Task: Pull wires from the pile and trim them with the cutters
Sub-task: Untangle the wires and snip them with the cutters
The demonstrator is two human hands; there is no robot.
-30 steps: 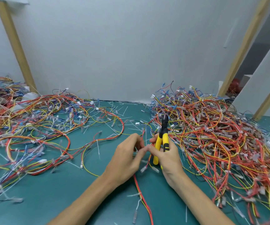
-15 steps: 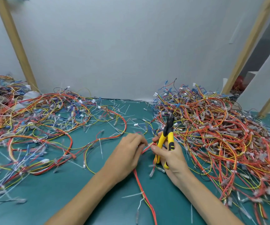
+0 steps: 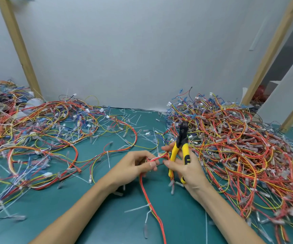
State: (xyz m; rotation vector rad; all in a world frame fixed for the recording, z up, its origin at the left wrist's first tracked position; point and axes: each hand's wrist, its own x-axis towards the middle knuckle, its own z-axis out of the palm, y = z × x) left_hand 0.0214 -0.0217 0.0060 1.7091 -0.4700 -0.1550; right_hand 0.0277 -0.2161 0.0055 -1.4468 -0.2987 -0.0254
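**A:** In the head view, your left hand point(image 3: 135, 166) is pinching the red-and-orange wire bundle point(image 3: 158, 157) between thumb and curled fingers. It is sitting slightly apart from your right hand point(image 3: 189, 170). A second ago the two were meeting fingertip to fingertip.

**B:** Yes, you are opening up a short stretch of the bundle between them. Your right hand is curling its fingers round the yellow handles of the cutters point(image 3: 182, 138), with thumb and forefinger reaching onto the same bundle. The cutters are pointing up and away from you, as they were before, and the blades are off the wire.

**A:** The rest of the bundle is trailing toward you across the green table point(image 3: 89, 217). It looks clear of the big pile point(image 3: 239, 147) on your right.

**B:** So I judge you are finishing the pull and setting up the cut, and nothing is being trimmed yet. You are going to need to tip the blades onto that exposed stretch. I cannot tell whether they are parted.

**A:** The spread-out wires point(image 3: 36, 131) on your left are lying where they were.
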